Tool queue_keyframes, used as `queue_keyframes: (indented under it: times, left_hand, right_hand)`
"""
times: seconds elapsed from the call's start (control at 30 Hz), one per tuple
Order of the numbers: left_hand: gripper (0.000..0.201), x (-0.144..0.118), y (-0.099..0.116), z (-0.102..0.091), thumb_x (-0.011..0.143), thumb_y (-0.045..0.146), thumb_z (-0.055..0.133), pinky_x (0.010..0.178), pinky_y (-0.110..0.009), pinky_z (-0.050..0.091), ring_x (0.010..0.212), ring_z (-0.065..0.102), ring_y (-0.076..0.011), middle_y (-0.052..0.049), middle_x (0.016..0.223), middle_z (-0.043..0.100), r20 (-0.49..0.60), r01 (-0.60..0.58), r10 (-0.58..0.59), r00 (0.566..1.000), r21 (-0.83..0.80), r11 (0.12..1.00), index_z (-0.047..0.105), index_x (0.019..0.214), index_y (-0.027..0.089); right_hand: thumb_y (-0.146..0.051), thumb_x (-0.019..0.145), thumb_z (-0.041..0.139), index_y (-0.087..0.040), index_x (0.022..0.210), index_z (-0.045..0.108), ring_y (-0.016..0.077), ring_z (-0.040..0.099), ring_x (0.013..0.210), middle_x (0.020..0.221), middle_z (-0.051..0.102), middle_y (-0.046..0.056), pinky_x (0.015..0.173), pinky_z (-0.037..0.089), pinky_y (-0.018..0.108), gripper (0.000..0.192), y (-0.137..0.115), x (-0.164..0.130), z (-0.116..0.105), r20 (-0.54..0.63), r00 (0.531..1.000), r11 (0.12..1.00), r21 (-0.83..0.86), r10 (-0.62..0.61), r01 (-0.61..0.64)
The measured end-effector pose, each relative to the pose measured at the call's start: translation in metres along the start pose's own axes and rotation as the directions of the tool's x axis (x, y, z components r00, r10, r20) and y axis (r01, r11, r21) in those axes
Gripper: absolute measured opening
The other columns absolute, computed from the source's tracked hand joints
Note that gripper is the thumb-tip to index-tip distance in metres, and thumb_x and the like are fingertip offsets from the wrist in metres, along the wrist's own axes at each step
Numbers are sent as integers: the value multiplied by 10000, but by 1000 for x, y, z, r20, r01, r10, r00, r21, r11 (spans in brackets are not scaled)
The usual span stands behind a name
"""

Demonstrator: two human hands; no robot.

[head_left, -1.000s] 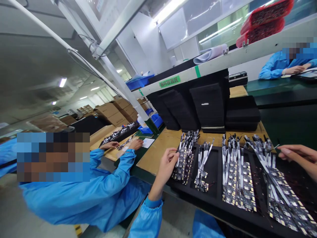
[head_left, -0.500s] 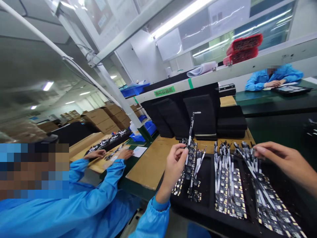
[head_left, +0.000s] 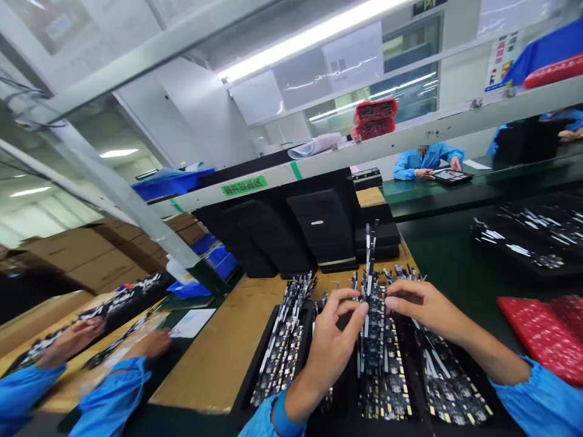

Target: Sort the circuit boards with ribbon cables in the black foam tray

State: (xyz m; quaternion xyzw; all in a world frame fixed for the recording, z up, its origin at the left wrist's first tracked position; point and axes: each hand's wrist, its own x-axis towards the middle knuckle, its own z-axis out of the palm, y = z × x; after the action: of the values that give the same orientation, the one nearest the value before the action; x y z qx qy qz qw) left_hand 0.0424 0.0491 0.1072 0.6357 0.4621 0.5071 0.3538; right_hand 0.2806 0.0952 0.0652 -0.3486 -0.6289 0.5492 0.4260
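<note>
Black circuit strip (head_left: pixel 372 315) with a pale ribbon tail stands upright above the black tray (head_left: pixel 255 376), pinched on its left edge by the left hand (head_left: pixel 334 340) and on its right edge by the right hand (head_left: pixel 416 303), fingers closed on it. Rows of similar strips (head_left: pixel 282 346) lie in the tray beneath, on a cardboard sheet (head_left: pixel 218 358); a co-worker's hands (head_left: pixel 118 346) work at the left.

1. A green label (head_left: pixel 244 185) is sitting on the white shelf rail (head_left: pixel 319 167) at about 11 o'clock, showing dark Chinese characters too blurred to read;
2. A poster (head_left: pixel 497 60) is hanging at 2 o'clock, its print too small to read.
</note>
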Motion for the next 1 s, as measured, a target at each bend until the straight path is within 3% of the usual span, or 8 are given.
queue_keyframes:
  times: [0.23,0.33,0.43,0.63,0.8,1.0]
  left_hand:
    - [242,6,-18,2,886,432,644,641,-271,525,663,691,-196,-15,752,762,107,74,-69,992,-44,996,664,1021,232]
    - [299,9,-17,0,942,446,544,598,-259,514,672,666,-192,-36,792,744,140,48,-42,989,-39,998,714,943,200]
    - [300,11,-16,-2,948,420,543,579,-250,496,636,629,-181,-21,704,703,168,44,-35,985,-47,998,714,863,188]
    - [250,9,-15,-3,928,387,586,555,-239,478,577,597,-164,-9,646,684,194,78,-61,979,-81,994,710,850,185]
    - [228,9,-13,-2,919,379,597,570,-242,486,584,602,-167,-17,659,699,207,93,-68,976,-114,989,712,888,185]
    - [203,9,-13,-1,917,356,607,574,-248,494,593,616,-174,-21,676,708,216,97,-69,974,-125,987,714,931,184]
  right_hand:
    - [-703,910,1117,-301,933,968,316,785,945,930,881,37,976,620,449,429,9,4,-4,30,999,999,48,18,-20]
    - [-744,794,1150,-381,912,962,329,761,880,871,838,21,930,635,491,425,24,9,-5,63,998,1000,27,8,-10]
    - [-718,685,1193,-437,871,956,321,725,819,803,801,-1,865,624,497,412,34,12,-6,102,995,1000,-6,8,-8]
    - [-685,955,1046,-341,965,963,293,739,893,925,843,15,923,614,473,353,21,4,-2,71,996,998,-26,61,-59]
    - [-757,905,1053,-359,924,923,289,741,870,908,831,6,883,629,465,420,18,5,-3,80,993,995,-62,82,-77]
    - [-678,888,1081,-413,914,928,280,759,861,894,841,-27,863,626,449,308,25,8,-6,108,992,997,-59,60,-54]
